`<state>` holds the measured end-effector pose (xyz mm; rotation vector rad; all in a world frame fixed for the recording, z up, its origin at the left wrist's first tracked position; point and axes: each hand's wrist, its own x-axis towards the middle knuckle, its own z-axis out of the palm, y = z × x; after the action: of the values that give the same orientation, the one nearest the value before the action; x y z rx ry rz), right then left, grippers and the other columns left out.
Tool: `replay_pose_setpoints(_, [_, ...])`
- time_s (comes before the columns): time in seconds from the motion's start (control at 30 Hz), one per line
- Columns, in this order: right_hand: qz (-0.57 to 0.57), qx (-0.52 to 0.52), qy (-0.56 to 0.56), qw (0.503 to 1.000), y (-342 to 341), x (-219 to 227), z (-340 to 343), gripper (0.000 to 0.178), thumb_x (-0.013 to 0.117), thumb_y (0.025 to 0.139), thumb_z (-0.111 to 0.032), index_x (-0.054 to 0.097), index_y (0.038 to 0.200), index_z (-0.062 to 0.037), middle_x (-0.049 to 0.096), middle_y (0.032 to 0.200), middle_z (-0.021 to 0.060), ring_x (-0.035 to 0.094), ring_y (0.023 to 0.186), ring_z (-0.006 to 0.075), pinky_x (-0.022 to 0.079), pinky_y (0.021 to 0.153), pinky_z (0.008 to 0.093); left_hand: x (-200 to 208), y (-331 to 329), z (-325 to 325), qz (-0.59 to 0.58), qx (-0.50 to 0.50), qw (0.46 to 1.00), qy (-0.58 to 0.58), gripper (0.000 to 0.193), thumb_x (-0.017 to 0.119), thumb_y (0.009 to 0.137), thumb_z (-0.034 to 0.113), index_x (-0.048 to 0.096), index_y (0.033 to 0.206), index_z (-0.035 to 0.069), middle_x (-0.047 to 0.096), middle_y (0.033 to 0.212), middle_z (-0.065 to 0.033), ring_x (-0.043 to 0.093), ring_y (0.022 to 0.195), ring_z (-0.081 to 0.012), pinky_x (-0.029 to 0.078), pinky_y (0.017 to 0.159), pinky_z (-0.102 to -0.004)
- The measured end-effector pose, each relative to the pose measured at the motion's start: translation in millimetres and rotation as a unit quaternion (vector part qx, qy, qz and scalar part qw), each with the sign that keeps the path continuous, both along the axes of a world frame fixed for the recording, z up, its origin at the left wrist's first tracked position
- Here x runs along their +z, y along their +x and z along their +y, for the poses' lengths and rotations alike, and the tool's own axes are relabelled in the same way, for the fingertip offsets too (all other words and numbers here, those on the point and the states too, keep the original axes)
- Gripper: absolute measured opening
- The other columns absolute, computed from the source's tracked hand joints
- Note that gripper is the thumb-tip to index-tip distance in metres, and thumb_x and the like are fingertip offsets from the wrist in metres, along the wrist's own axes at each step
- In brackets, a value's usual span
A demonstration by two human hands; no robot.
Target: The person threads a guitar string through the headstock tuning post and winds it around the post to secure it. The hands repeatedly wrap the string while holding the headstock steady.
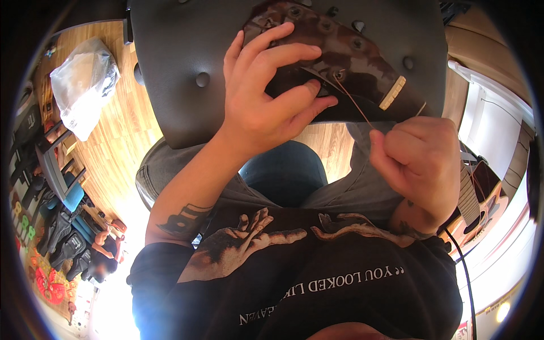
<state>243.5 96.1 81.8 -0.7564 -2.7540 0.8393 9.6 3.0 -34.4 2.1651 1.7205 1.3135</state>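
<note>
A glossy dark brown guitar headstock (345,62) lies on the black padded surface. My left hand (263,85) grips its near left edge. Two fingers stretch over its face, while the thumb and another finger come close together at the edge; whether they hold a tuning key is hidden. A thin copper-coloured guitar string (356,103) runs from the tuning post (339,75) to my right hand (416,153), which is closed in a fist around it. Between the headstock and the neck sits a pale nut (392,93). Several other tuning posts show along the face.
The black padded seat (170,56) has button tufts and stands before my knees. On the wooden floor (107,153) at left lies a clear plastic bag (85,85). An acoustic guitar (481,198) rests at my right, beside a black cable (467,283). Another person (105,255) is far off at lower left.
</note>
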Motion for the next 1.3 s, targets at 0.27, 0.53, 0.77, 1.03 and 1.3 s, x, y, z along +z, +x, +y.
replay_pose_setpoints(0.27, [-0.005,0.0,-0.002,1.0,0.2,1.0,-0.2,0.033,0.083,0.077,-0.005,0.054,0.063,-0.0073,0.052,0.056,0.0066,0.058,0.051,0.031,0.042,0.047,0.0431,1.6,1.4,1.0,0.003,0.018,1.0,-0.005,0.02,0.086,0.076,0.008,0.08,0.093,0.017,0.076,0.127,-0.0088,0.068,0.133,-0.0407,0.043,0.115,-0.0651])
replay_pose_setpoints(0.53, [-0.001,-0.001,-0.006,1.0,0.1,0.9,0.2,0.033,0.083,0.076,-0.005,0.053,0.063,-0.0071,0.052,0.056,0.0067,0.058,0.051,0.0312,0.041,0.047,0.0431,2.1,2.0,1.3,-0.02,0.01,0.999,0.023,0.028,0.082,0.075,0.002,0.078,0.098,0.017,0.075,0.124,-0.0096,0.07,0.131,-0.04,0.045,0.114,-0.0635])
replay_pose_setpoints(0.77, [0.03,-0.004,-0.009,0.999,-1.8,-1.6,-1.6,0.044,0.083,0.077,0.006,0.044,0.061,-0.0051,0.047,0.054,0.008,0.05,0.046,0.0303,0.034,0.045,0.0414,-12.8,-0.8,5.5,0.012,0.033,0.998,0.047,0.032,0.09,0.073,0.008,0.068,0.096,0.01,0.074,0.124,-0.0109,0.071,0.128,-0.0394,0.046,0.114,-0.0593])
replay_pose_setpoints(1.03, [0.003,-0.002,-0.006,1.0,-1.5,0.5,-0.8,0.036,0.083,0.077,-0.001,0.05,0.062,-0.0063,0.051,0.055,0.0071,0.055,0.05,0.0312,0.039,0.047,0.0425,-1.4,4.7,7.1,-0.028,0.025,0.999,0.021,0.043,0.084,0.072,0.006,0.066,0.111,0.011,0.075,0.121,-0.0103,0.069,0.128,-0.0375,0.046,0.11,-0.0537])
replay_pose_setpoints(1.3, [0.007,-0.001,-0.011,1.0,-1.1,0.3,-0.3,0.036,0.083,0.077,-0.001,0.05,0.062,-0.0061,0.051,0.056,0.0074,0.055,0.05,0.0314,0.039,0.047,0.0424,-3.0,-0.8,8.7,-0.018,0.028,0.999,0.001,0.032,0.078,0.069,0.002,0.071,0.098,0.012,0.073,0.121,-0.01,0.069,0.127,-0.0387,0.047,0.108,-0.052])
